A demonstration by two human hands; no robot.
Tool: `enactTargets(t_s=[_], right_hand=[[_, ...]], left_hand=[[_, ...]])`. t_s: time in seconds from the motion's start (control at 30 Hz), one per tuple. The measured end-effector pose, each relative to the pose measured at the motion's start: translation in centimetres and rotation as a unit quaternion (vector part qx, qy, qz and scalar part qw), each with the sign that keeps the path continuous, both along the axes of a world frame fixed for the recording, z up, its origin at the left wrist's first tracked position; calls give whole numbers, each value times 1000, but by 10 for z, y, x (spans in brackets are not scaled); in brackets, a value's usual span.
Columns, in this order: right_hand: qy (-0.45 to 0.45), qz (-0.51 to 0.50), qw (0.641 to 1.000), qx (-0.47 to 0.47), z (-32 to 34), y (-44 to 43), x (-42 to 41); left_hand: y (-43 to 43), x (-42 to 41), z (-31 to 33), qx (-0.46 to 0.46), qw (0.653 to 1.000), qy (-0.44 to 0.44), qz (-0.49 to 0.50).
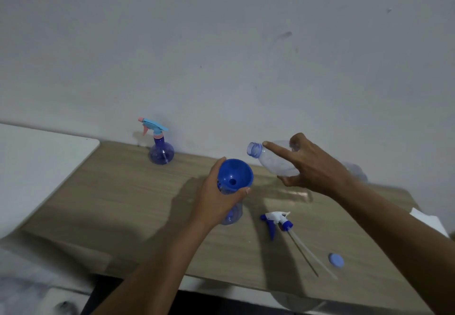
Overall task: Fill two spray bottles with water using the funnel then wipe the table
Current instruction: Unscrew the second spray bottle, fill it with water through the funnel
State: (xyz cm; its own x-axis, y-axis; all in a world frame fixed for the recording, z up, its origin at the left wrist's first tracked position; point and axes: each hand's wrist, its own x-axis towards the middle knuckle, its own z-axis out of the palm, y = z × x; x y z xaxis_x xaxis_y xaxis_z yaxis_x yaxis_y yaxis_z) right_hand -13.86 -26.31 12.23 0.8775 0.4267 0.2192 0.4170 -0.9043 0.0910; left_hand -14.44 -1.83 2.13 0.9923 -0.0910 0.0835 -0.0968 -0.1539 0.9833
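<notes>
A blue funnel [235, 175] sits in the neck of an uncapped clear-blue spray bottle [232, 215] standing mid-table. My left hand [219, 194] wraps around the funnel and bottle neck. My right hand [312, 166] holds a clear water bottle [273, 160] tilted on its side, its open mouth pointing left, just above and right of the funnel. No water stream is visible. A second spray bottle [161, 150] with a blue and pink trigger head stands by the wall. A white and blue trigger head [278, 221] with its long tube lies on the table.
A light blue bottle cap [336, 260] lies near the table's front right. A white cloth or paper [428, 219] rests at the right edge. A white surface [37, 166] adjoins the wooden table [128, 191] on the left. The wall runs right behind.
</notes>
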Motion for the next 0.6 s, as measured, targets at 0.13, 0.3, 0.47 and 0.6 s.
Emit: enactTargets(t_s=[0.13,0.3,0.47,0.6], right_hand=[[48,-19,996,-75,1,4,-8],[52,-18,996,-74,5,10,-12],[63,-23,997,-39,2,15,-11],[65,-30,996,-55,1,18,-10]], left_hand=[[2,-1,3,16,1000,-20,-4],[4,-1,8,23,999,-30,-6],[5,-1,8,26,999,-26,-4],[6,-2,9,30,999,-22,-10]])
